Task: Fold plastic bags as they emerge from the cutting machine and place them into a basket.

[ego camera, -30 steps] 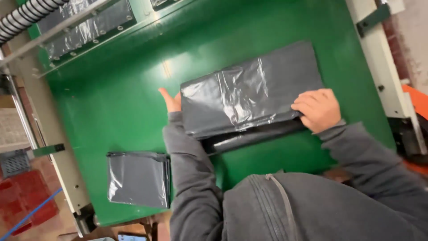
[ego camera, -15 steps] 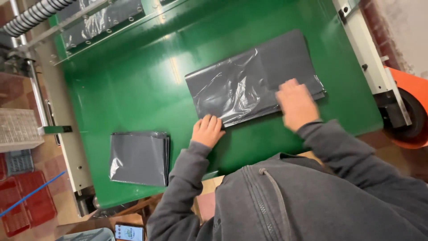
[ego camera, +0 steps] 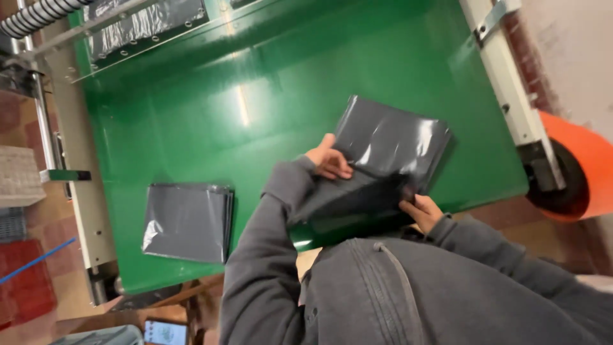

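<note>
- Both hands were on one folded bundle of dark grey plastic bags, lifted at its near edge and tilted up off the green table.
- The left hand lay on the bundle's left side, fingers spread flat across the glossy film and the thumb pointing up along its edge.
- The right hand gripped the bundle's lower right corner, fingers curled round the edge; how tightly, I could not tell.
- So the two hands were apart, one at each end of the near edge, both holding the same bundle.
- The bundle sat over the right half of the table, close to the person's chest, its far edge still down towards the green surface and light glinting off its top face.
- Grey sleeves and a grey zipped jacket filled the bottom of the view.
- A second stack of folded dark grey bags lay flat near the table's front left corner, well apart from both hands.
- At the far end of the table, more dark film hung under a metal bar.
- An orange roll stood beside the table's right frame, off the surface.
- A ribbed hose ran across the top left corner.
- A small lit screen showed below the table's front edge.
</note>
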